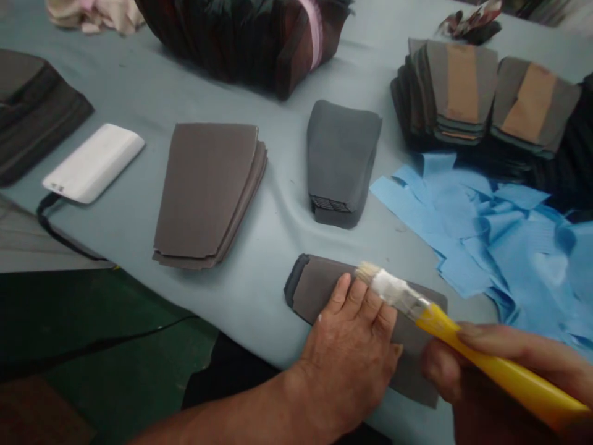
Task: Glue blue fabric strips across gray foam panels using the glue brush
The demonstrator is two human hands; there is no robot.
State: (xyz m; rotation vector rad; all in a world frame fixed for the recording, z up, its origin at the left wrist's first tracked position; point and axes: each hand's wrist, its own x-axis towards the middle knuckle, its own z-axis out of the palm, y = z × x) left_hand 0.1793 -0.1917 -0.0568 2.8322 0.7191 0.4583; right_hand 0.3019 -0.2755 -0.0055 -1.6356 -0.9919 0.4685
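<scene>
My left hand [352,346] lies over a dark brown-grey panel [319,284] at the table's near side, its fingers laid flat and pressing it down. The panel's left end has a folded black edge [294,281]; its middle is hidden under the hand. In my right hand [504,377], at the lower right, is a paintbrush [445,327] with a yellow handle. White matter coats its bristles, which are just beyond my left fingertips at the panel's far edge. I cannot tell if they touch it.
Beyond the panel stand a stack of brown panels [208,191] and a grey folded stack [343,154]. Blue fabric strips [482,216] lie at right, below banded stacks [463,80]. A white power bank [95,164] with a black cable sits left. A dark bundle [231,37] lies behind.
</scene>
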